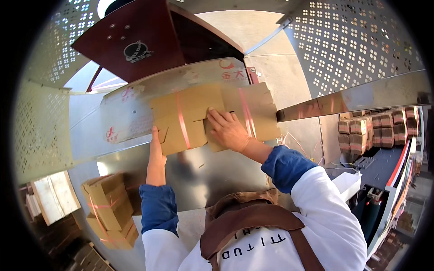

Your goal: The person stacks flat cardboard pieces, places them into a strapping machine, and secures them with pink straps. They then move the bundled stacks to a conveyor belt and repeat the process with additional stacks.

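Observation:
A bundle of flat brown cardboard cartons [199, 101] lies across a metal worktop, and two pink straps cross it. My right hand [228, 131] rests on top near the middle, fingers stretched out flat against the cardboard. At the bundle's left end, my left hand [157, 149] is held edge-on, its visible fingers straight along the side and touching it; the rest of its fingers are hidden. One pink strap [182, 119] runs between my hands, and the other pink strap [246, 113] is just beyond my right hand.
A dark red machine housing [135, 40] rises behind the worktop [190, 176]. A metal bar [352, 97] reaches in from the right. Strapped cartons [108, 205] stand at lower left, and several strapped bundles [357, 133] are stacked at right. Perforated panels [352, 40] enclose the area.

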`<action>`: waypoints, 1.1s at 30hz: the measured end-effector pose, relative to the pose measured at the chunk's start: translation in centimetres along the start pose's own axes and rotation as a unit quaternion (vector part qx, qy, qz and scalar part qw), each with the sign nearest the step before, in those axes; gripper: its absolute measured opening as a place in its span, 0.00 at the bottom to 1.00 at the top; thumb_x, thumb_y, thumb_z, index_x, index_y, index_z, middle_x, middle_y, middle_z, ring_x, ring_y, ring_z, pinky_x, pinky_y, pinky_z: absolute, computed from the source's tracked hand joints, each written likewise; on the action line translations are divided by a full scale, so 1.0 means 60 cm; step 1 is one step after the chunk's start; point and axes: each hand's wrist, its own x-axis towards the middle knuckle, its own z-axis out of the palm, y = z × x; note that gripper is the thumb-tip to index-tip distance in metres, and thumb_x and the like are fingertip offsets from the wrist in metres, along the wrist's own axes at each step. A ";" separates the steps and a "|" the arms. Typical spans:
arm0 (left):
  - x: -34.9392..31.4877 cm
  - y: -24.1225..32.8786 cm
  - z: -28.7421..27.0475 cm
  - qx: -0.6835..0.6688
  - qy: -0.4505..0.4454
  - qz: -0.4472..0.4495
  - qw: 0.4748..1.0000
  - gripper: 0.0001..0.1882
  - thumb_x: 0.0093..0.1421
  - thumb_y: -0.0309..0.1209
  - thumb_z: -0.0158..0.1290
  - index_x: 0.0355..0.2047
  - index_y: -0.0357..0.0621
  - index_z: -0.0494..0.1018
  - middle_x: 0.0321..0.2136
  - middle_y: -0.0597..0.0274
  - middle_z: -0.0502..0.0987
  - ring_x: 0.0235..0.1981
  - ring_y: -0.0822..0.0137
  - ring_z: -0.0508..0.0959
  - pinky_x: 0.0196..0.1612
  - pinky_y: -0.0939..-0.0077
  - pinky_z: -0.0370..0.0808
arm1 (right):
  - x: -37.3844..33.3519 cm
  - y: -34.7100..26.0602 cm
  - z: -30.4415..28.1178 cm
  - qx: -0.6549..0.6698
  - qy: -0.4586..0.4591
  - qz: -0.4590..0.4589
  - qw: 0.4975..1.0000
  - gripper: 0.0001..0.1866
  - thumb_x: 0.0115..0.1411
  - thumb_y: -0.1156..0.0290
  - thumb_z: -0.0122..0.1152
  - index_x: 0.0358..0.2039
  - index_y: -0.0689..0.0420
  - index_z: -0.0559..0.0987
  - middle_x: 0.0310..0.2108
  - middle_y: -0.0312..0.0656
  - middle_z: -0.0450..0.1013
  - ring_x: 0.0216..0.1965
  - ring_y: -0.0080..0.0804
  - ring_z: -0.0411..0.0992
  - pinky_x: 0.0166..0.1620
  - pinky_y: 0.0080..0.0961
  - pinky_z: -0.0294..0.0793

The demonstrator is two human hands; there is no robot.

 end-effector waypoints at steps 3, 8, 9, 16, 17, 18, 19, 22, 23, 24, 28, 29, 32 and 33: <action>0.009 -0.004 0.022 0.012 0.029 -0.002 0.999 0.33 0.67 0.56 0.40 0.63 0.46 0.58 0.59 0.63 0.66 0.60 0.65 0.67 0.60 0.67 0.66 | 0.001 0.019 -0.012 0.003 0.004 -0.012 1.000 0.27 0.56 0.63 0.56 0.54 0.63 0.69 0.58 0.43 0.62 0.50 0.39 0.64 0.49 0.34 0.66; 0.033 -0.018 -0.013 -0.016 0.015 0.006 1.000 0.33 0.66 0.55 0.42 0.59 0.40 0.63 0.55 0.59 0.70 0.55 0.63 0.72 0.56 0.67 0.69 | 0.011 0.006 0.006 0.051 0.002 -0.012 0.999 0.29 0.54 0.64 0.59 0.55 0.63 0.69 0.59 0.45 0.62 0.52 0.40 0.63 0.51 0.35 0.65; 0.038 -0.020 -0.027 -0.018 0.016 0.006 1.000 0.33 0.66 0.55 0.43 0.59 0.40 0.64 0.54 0.58 0.71 0.54 0.63 0.72 0.55 0.67 0.69 | 0.008 0.006 0.005 0.054 -0.005 -0.003 0.999 0.30 0.54 0.64 0.60 0.55 0.63 0.68 0.59 0.44 0.62 0.53 0.40 0.63 0.53 0.36 0.64; 0.010 -0.002 0.016 -0.012 0.041 -0.017 0.999 0.32 0.65 0.55 0.45 0.58 0.43 0.65 0.53 0.61 0.72 0.54 0.65 0.72 0.55 0.67 0.69 | 0.004 0.003 0.004 0.024 -0.042 0.000 0.999 0.32 0.54 0.64 0.61 0.57 0.63 0.66 0.61 0.45 0.60 0.53 0.43 0.62 0.55 0.37 0.63; 0.008 0.001 0.018 -0.009 0.043 -0.020 0.999 0.32 0.65 0.55 0.44 0.58 0.43 0.65 0.54 0.62 0.71 0.55 0.66 0.71 0.55 0.67 0.69 | 0.005 0.003 0.005 0.021 -0.042 -0.003 0.999 0.32 0.54 0.64 0.61 0.57 0.63 0.66 0.61 0.45 0.60 0.53 0.43 0.62 0.55 0.37 0.63; 0.009 -0.004 0.016 -0.012 0.046 -0.023 0.999 0.31 0.66 0.54 0.44 0.57 0.43 0.66 0.54 0.61 0.71 0.54 0.66 0.71 0.55 0.68 0.69 | 0.002 0.003 0.005 0.016 -0.044 -0.003 0.999 0.32 0.54 0.64 0.61 0.58 0.63 0.66 0.61 0.45 0.60 0.53 0.43 0.62 0.55 0.37 0.63; 0.011 -0.008 0.014 -0.016 0.043 -0.019 0.999 0.30 0.66 0.54 0.44 0.57 0.43 0.66 0.54 0.61 0.71 0.54 0.66 0.71 0.55 0.68 0.69 | 0.000 0.003 0.005 0.012 -0.045 -0.002 0.999 0.32 0.54 0.64 0.61 0.58 0.63 0.66 0.61 0.45 0.60 0.53 0.43 0.62 0.55 0.37 0.63; 0.022 -0.018 0.005 -0.023 0.034 -0.013 0.999 0.29 0.67 0.52 0.44 0.57 0.43 0.66 0.53 0.60 0.72 0.54 0.66 0.72 0.54 0.69 0.69 | 0.002 0.003 0.004 0.000 -0.054 -0.005 0.999 0.32 0.55 0.63 0.59 0.58 0.63 0.66 0.60 0.46 0.60 0.55 0.44 0.61 0.55 0.37 0.62; 0.026 -0.022 0.000 -0.024 0.032 -0.014 0.999 0.28 0.67 0.51 0.43 0.57 0.43 0.67 0.53 0.60 0.72 0.53 0.66 0.72 0.54 0.69 0.70 | 0.002 0.002 0.003 -0.006 -0.056 -0.005 0.998 0.32 0.56 0.62 0.59 0.58 0.63 0.65 0.60 0.46 0.60 0.55 0.44 0.61 0.55 0.37 0.62; 0.028 -0.021 0.001 -0.027 0.030 -0.013 0.999 0.27 0.67 0.50 0.43 0.56 0.43 0.67 0.52 0.59 0.72 0.53 0.66 0.72 0.53 0.69 0.70 | 0.003 0.002 0.002 -0.005 -0.059 0.000 0.998 0.32 0.56 0.62 0.58 0.58 0.63 0.66 0.60 0.46 0.60 0.56 0.45 0.60 0.55 0.37 0.62; 0.026 -0.024 0.006 -0.026 0.037 0.000 0.999 0.29 0.64 0.51 0.49 0.55 0.41 0.67 0.50 0.58 0.73 0.50 0.64 0.74 0.51 0.67 0.72 | 0.002 0.003 0.002 -0.002 -0.060 0.007 0.998 0.31 0.57 0.61 0.57 0.58 0.63 0.66 0.58 0.46 0.61 0.56 0.45 0.60 0.54 0.38 0.63; 0.026 -0.024 0.007 -0.022 0.033 -0.003 0.999 0.27 0.65 0.50 0.46 0.54 0.43 0.68 0.50 0.59 0.73 0.51 0.65 0.74 0.51 0.68 0.72 | 0.001 0.004 0.004 -0.001 -0.058 0.005 0.998 0.31 0.57 0.61 0.57 0.58 0.63 0.66 0.58 0.46 0.62 0.56 0.45 0.60 0.54 0.38 0.63; 0.023 -0.018 0.014 -0.019 0.028 -0.007 0.999 0.24 0.67 0.50 0.44 0.54 0.46 0.70 0.50 0.61 0.74 0.51 0.66 0.74 0.52 0.68 0.71 | -0.003 0.008 0.011 -0.028 -0.055 -0.005 0.998 0.31 0.57 0.60 0.57 0.58 0.63 0.67 0.57 0.45 0.63 0.56 0.42 0.60 0.52 0.36 0.64; 0.020 -0.015 0.013 -0.015 0.028 -0.007 0.999 0.24 0.67 0.50 0.44 0.54 0.47 0.70 0.50 0.61 0.74 0.51 0.66 0.74 0.52 0.68 0.72 | -0.002 0.006 0.011 -0.025 -0.054 -0.005 0.998 0.31 0.57 0.60 0.56 0.58 0.63 0.67 0.57 0.45 0.63 0.56 0.42 0.60 0.52 0.36 0.64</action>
